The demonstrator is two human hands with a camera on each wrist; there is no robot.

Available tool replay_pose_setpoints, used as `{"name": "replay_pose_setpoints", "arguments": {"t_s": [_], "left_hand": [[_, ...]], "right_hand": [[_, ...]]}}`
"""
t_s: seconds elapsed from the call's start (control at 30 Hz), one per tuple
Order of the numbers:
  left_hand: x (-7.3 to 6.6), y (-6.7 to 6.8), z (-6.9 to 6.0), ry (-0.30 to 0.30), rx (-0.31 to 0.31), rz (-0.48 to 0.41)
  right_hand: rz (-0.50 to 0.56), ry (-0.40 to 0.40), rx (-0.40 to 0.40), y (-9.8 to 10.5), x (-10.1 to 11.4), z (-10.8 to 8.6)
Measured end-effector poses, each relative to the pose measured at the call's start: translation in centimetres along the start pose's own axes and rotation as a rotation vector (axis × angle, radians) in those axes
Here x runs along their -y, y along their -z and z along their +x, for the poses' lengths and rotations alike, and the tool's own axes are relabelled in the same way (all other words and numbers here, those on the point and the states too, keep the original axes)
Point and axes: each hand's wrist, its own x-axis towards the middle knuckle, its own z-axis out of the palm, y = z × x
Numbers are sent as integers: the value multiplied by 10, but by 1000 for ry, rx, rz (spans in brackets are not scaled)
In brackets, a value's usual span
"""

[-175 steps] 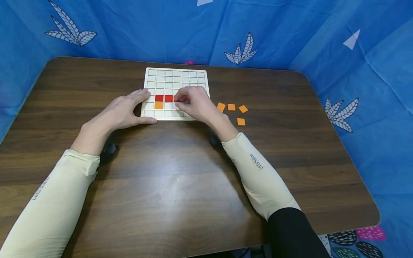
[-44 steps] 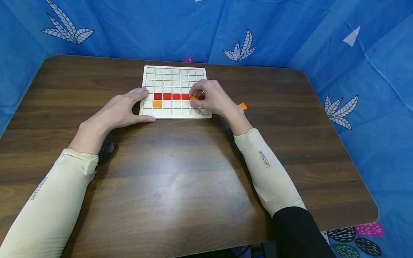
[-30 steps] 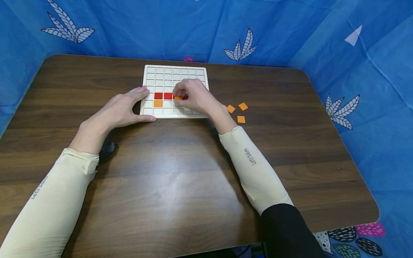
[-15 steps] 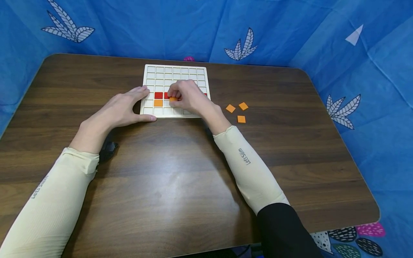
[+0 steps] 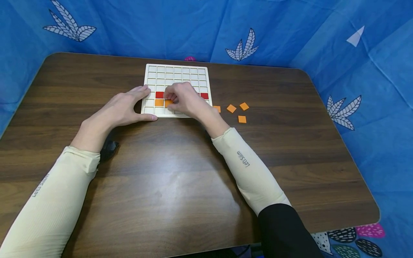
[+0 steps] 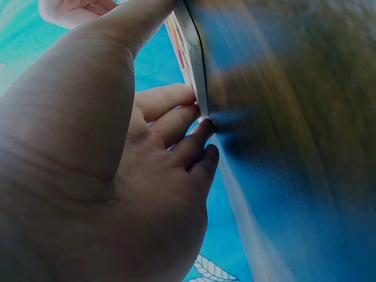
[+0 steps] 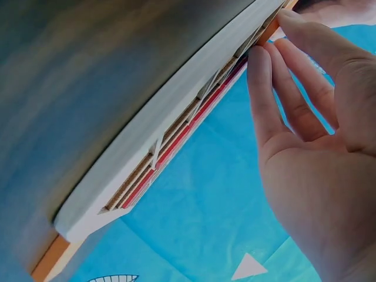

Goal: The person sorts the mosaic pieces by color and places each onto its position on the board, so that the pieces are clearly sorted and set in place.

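Note:
A white grid board point(image 5: 175, 76) lies flat near the back of the table. Spread along its left side and front-left corner, my left hand point(image 5: 119, 109) touches the edge with fingers and thumb; the left wrist view shows that palm point(image 6: 158, 176) and fingertips at the rim. My right hand point(image 5: 188, 100) pinches an orange tile point(image 5: 168, 103) at the board, beside another orange tile point(image 5: 159, 102) lying in a cell. Red tiles point(image 5: 159, 95) show on both sides of the right hand, which hides the middle of their row. In the right wrist view the thumb and fingers hold the orange tile point(image 7: 269, 30).
Several loose orange tiles point(image 5: 231, 108) lie on the brown table point(image 5: 180, 179) to the right of the board, one close to its edge. A blue patterned cloth point(image 5: 135, 28) hangs behind the table and along its right side.
My right hand has moved left and slightly toward me across the board, bringing the orange tile from the red row to the row in front. My left hand has stayed at the board's edge.

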Motion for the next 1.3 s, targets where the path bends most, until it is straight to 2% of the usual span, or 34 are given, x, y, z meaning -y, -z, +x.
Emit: {"name": "replay_pose_setpoints", "arguments": {"t_s": [0.4,1.07,1.3], "left_hand": [[0,0,1,18,7,-5],[2,0,0,-4,-10,-2],[2,0,1,-8,-11,1]], "right_hand": [[10,-30,-20,0,0,-1],[17,-29,-59,-3,3,1],[1,-45,-33,-2,3,1]]}}
